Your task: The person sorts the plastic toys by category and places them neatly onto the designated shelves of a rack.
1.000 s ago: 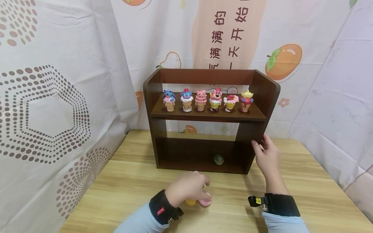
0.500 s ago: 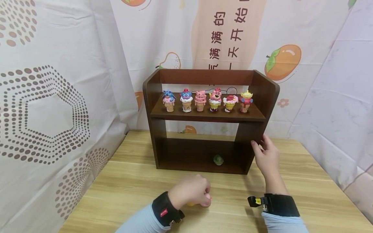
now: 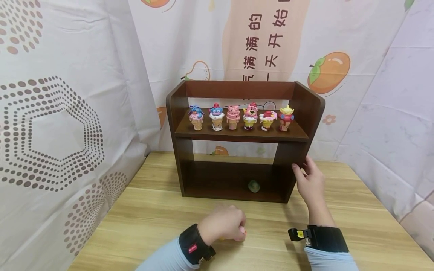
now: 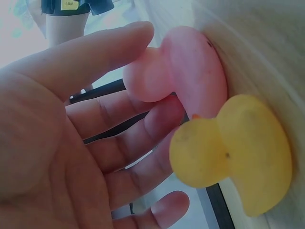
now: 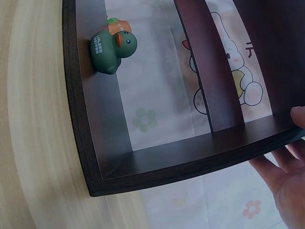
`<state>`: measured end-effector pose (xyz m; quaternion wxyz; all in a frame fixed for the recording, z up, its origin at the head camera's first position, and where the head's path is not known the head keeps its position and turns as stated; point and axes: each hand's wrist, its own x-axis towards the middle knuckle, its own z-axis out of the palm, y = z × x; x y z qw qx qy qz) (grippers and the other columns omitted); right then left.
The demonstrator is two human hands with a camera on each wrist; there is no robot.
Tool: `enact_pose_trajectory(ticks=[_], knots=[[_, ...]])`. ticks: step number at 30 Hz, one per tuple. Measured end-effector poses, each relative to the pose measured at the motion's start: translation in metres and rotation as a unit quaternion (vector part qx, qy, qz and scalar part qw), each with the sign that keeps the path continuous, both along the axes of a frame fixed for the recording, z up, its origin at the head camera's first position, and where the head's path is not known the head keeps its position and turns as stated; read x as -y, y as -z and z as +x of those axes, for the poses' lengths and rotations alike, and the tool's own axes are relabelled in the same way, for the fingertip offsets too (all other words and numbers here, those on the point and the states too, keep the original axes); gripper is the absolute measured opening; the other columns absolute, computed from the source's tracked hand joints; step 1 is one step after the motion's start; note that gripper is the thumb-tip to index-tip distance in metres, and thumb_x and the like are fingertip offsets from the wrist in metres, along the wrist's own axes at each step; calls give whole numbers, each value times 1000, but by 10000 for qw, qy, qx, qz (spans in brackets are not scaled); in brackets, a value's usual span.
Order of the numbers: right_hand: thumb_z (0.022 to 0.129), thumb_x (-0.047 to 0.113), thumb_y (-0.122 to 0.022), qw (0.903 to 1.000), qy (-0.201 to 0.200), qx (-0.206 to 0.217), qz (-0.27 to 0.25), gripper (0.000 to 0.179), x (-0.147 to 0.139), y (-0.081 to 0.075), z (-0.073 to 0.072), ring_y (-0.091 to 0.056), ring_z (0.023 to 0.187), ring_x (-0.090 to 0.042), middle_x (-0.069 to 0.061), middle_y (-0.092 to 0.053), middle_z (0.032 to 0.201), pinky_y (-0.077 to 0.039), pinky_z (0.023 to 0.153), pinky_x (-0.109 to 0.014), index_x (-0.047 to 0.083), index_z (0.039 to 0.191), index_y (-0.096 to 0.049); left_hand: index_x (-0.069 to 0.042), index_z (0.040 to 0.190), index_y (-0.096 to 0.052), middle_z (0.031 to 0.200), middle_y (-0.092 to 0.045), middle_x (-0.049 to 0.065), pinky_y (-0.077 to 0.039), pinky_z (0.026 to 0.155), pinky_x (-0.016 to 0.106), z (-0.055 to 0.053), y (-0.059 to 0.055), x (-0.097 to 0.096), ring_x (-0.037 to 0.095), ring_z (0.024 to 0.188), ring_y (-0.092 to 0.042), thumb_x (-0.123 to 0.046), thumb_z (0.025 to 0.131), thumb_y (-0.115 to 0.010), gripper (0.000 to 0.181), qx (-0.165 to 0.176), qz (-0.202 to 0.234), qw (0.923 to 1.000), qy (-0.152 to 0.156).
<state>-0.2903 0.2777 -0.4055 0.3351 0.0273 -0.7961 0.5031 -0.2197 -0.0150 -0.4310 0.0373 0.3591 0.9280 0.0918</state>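
Note:
My left hand (image 3: 223,224) is low over the table in front of the shelf. In the left wrist view its thumb and fingers pinch the head of a pink rubber duck (image 4: 198,71), which sits on the wood surface. Right beside it stands a yellow rubber duck (image 4: 252,148), mostly hidden by the hand in the head view. My right hand (image 3: 310,184) grips the right side panel of the dark brown two-tier shelf (image 3: 242,139), thumb inside and fingers outside. On the lower tier, right of centre, a green rubber duck (image 5: 107,52) sits.
Along the upper tier stand several ice-cream-cone character figurines, from a blue one (image 3: 196,117) at the left to a green-headed one (image 3: 286,117) at the right. The wood-grain table (image 3: 152,210) extends around the shelf. A printed curtain (image 3: 84,150) hangs behind and at the left.
My left hand has come down and its fingers have closed round the pink rubber duck's head. The right hand keeps its grip on the shelf.

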Motion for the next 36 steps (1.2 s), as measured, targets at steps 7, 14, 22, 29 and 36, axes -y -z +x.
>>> enact_pose_trajectory(ticks=[7,14,22,29,36], knots=[[98,11,-68,10000,6,-8,70,49,1,-2,3,-61,124,-32,-12,-64,135,-48,84,-10,13,146,-57,-28,59,-55,58,-47,-16,-35,47,25,0,1,-2,3,55,-44,-28,76,-76,26,-145,-49,9999,20],[98,9,-68,10000,30,-3,92,49,1,-2,3,-60,123,-35,-14,-64,135,-49,82,-10,13,146,-57,-28,61,-57,60,-48,-14,-35,48,25,0,1,-2,4,57,-45,-29,76,-77,26,-96,-6,10000,-3],[98,9,-68,9999,27,-45,101,49,3,-3,4,-61,123,-33,-12,-65,135,-48,83,-10,13,146,-57,-26,67,-59,61,-48,-13,-35,50,23,-1,-4,-1,4,57,-45,-29,79,-80,24,48,204,9998,-12],[98,10,-68,10000,-37,-41,64,50,2,-3,4,-60,124,-31,-11,-64,136,-48,83,-10,14,146,-56,-23,67,-59,58,-45,-12,-33,49,22,-4,-13,3,4,54,-44,-27,83,-80,26,186,483,9987,-5],[98,10,-68,9999,-28,-39,98,50,2,-2,3,-61,124,-32,-11,-64,136,-48,84,-10,14,147,-56,-24,77,-66,65,-48,-13,-32,50,22,-11,-21,12,4,58,-43,-30,85,-81,17,-54,631,9980,-27]])
